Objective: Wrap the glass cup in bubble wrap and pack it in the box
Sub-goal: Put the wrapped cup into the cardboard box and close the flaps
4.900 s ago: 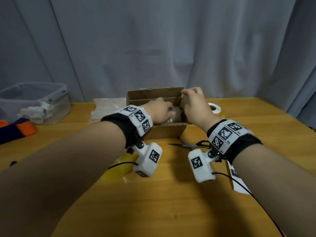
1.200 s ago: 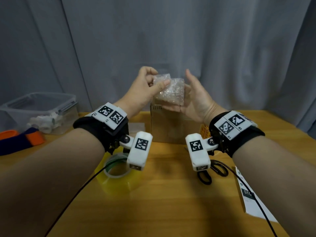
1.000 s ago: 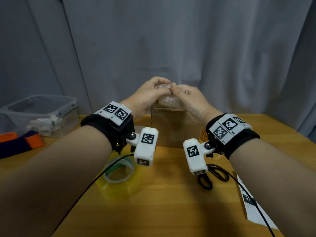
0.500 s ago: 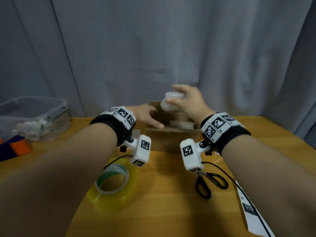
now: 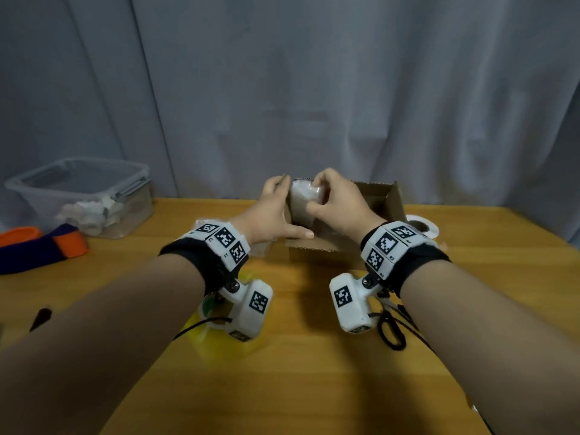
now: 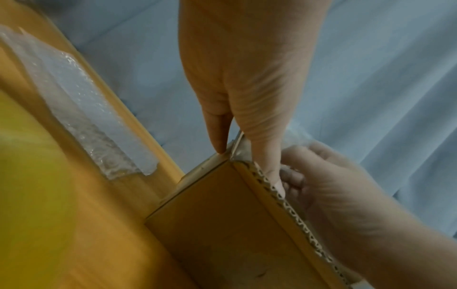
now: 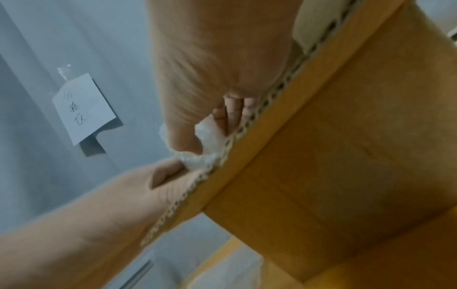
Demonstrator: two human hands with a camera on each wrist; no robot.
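Note:
An open cardboard box [image 5: 342, 246] stands at the middle back of the wooden table. My right hand [image 5: 317, 199] grips the bubble-wrapped cup [image 5: 301, 196], a whitish bundle, at the box's left end, level with the rim. The right wrist view shows my right hand [image 7: 210, 127] with its fingers curled into the bubble wrap [image 7: 210, 146] just above the box's corrugated edge [image 7: 247, 125]. My left hand [image 5: 282, 208] holds the box's left wall, thumb along the front rim. In the left wrist view my left hand [image 6: 247, 156] straddles the corner of the box [image 6: 222, 224]. The glass itself is hidden.
A clear plastic container [image 5: 81, 196] and an orange and purple item [image 5: 47, 249] lie at the left. A yellow tape roll [image 5: 213, 324] sits under my left wrist, scissors [image 5: 392, 328] under my right. A white tape roll [image 5: 420, 226] is behind the box. Spare bubble wrap [image 6: 81, 121] lies left of the box.
Both hands pressed the bundle together above the box, then my right hand lowered it to the box's left end. My left hand let go and took the box's left wall.

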